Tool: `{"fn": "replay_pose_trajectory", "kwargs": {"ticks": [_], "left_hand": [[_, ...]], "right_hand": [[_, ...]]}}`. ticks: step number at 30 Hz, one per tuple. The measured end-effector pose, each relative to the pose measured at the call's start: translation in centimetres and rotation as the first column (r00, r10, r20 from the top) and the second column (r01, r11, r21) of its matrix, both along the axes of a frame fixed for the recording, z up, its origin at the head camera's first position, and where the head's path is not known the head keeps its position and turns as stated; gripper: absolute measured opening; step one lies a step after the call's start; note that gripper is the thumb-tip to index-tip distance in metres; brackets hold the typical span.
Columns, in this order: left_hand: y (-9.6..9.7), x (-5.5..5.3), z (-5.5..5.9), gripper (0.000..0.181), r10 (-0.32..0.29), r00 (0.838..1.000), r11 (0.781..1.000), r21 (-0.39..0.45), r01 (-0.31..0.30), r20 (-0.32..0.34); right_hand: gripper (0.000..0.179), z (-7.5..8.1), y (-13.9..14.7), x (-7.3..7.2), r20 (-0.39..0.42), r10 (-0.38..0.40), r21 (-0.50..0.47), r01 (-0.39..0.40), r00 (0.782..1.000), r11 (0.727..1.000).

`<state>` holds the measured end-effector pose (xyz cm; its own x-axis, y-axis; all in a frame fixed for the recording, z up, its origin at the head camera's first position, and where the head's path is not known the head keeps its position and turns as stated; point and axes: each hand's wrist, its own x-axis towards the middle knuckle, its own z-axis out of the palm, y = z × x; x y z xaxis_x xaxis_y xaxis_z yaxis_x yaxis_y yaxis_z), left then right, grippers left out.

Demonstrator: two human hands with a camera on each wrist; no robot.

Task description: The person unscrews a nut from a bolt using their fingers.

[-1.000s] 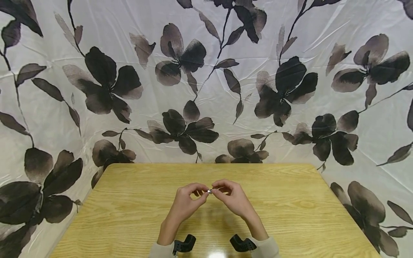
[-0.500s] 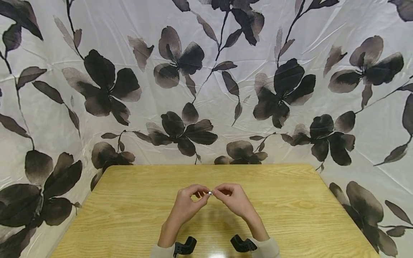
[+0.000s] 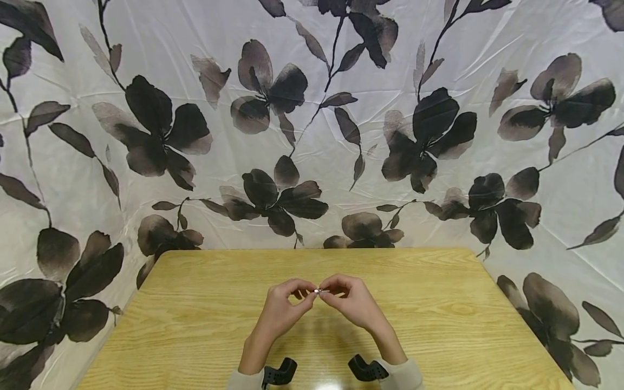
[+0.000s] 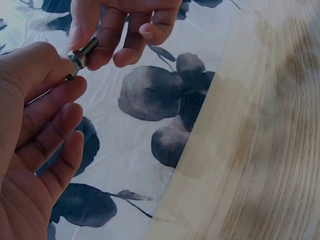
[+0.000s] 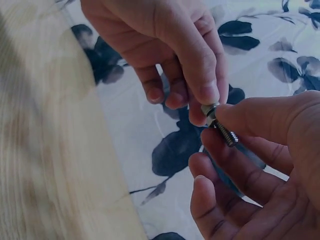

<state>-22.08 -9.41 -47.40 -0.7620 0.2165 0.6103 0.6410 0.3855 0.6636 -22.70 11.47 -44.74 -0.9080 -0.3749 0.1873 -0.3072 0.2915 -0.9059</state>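
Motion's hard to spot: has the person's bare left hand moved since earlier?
No, not visibly: in the head view, the left hand keeps its place against the yellow wooden table.

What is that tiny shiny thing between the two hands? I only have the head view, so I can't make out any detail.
Observer: It's a bolt; the right wrist view shows threads along its shank.
Operator: Anything on it besides the head?
Observer: Yes, what looks like a nut sits close to the head, in that same view.
Operator: Are the right hand's lower fingers on it too?
Observer: No, the right wrist view shows the fingers below the index finger clear of the bolt.
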Motion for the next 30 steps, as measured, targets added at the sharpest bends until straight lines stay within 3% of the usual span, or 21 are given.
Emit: {"fn": "replay_pose_trajectory", "kwargs": {"ticks": [14, 22, 30], "left_hand": [[0.0, 0.14, -0.21, 0.009, 0.027, 0.999, 1.0, 0.001, -0.027, -0.034], [0.16, 0.21, -0.37, 0.015, 0.024, 0.998, 1.0, 0.006, -0.023, -0.054], [0.11, 0.2, -0.45, 0.016, 0.029, 0.998, 1.0, 0.006, -0.029, -0.052]], "right_hand": [[0.022, -0.08, 0.05, 0.18, 0.009, -0.039, 0.0, 0.039, 0.999, 0.999], [0.02, -0.2, 0.02, 0.25, 0.034, -0.006, -0.014, 0.007, 0.999, 1.0], [0.018, -0.31, -0.02, 0.32, -0.005, 0.006, -0.028, -0.006, 1.0, 1.0]]}}
